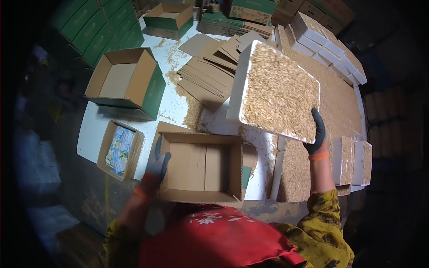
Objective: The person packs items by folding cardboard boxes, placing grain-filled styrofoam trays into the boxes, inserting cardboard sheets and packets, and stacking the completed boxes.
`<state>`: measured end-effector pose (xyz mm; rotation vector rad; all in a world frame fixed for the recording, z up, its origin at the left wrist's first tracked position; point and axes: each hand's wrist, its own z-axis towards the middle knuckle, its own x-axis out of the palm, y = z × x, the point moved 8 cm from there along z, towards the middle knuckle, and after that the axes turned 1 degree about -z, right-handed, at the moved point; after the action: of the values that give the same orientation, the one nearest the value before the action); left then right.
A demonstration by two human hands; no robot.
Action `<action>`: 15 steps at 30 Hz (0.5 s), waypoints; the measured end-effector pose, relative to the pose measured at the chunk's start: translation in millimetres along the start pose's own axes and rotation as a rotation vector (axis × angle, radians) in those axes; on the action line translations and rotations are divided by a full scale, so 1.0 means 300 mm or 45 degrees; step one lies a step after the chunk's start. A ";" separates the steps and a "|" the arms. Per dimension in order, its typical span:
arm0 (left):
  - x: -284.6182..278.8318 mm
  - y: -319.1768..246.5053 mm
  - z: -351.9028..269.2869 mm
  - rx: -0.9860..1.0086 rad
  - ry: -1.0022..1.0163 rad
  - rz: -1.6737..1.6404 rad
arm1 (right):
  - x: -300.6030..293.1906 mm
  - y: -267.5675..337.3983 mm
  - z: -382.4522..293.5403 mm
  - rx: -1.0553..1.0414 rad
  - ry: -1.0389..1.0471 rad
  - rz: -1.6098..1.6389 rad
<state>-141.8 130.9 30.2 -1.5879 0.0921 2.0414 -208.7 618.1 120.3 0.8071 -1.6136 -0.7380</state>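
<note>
My right hand (317, 134), in a dark glove with an orange cuff, grips the near right corner of a white foam-like box (236, 90). Tan husk-like flakes fill its top face up to the rim, and it is tilted in the air above the table. In front of my body stands an open cardboard box (187, 167) with nothing inside. My left hand (160, 160), gloved too, holds that box's left wall, with the thumb towards the inside. Cardboard sheets (204, 80) lie fanned out behind it.
A small carton (138, 157) of printed packets sits at left, before an open green carton (150, 90). More filled white blocks (343, 160) stand at right beside a wide bed of flakes (338, 100). Green cartons (97, 30) are stacked at the far left.
</note>
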 end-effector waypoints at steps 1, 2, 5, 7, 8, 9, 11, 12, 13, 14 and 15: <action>-0.015 -0.018 0.044 -0.261 0.119 -0.371 | 0.075 0.024 -0.090 -0.077 -0.047 -0.093; 0.016 -0.028 0.064 -0.511 0.248 -0.750 | 0.086 0.016 -0.169 -0.044 -0.098 -0.059; 0.079 0.009 0.058 -1.005 0.316 -1.345 | 0.127 -0.036 -0.408 -0.116 -0.244 -0.339; 0.125 0.040 0.020 -0.602 0.202 -1.504 | 0.260 -0.094 -0.520 -0.083 -0.358 -0.500; 0.148 0.053 0.013 -0.636 0.228 -1.617 | 0.245 -0.133 -0.569 -0.146 -0.342 -0.708; 0.157 0.062 0.014 -0.667 0.252 -1.731 | 0.232 -0.170 -0.608 -0.211 -0.321 -0.917; 0.110 0.035 0.010 -1.058 0.245 -2.049 | 0.368 -0.216 -0.647 -0.105 -0.371 -0.886; 0.168 0.075 -0.021 -1.082 0.262 -2.075 | 0.437 -0.244 -0.657 -0.055 -0.371 -0.792; 0.149 0.061 -0.007 -1.100 0.304 -2.107 | 0.450 -0.260 -0.666 -0.052 -0.364 -0.802; 0.120 0.035 -0.013 -1.138 0.243 -1.986 | 0.445 -0.278 -0.678 -0.011 -0.421 -0.854; 0.139 0.039 -0.023 -1.052 0.205 -1.966 | 0.456 -0.295 -0.675 0.039 -0.451 -0.903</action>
<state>-147.5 133.8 -13.2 -1.3519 -1.5496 0.6609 -17.5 446.3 159.2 1.3555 -1.6434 -1.4211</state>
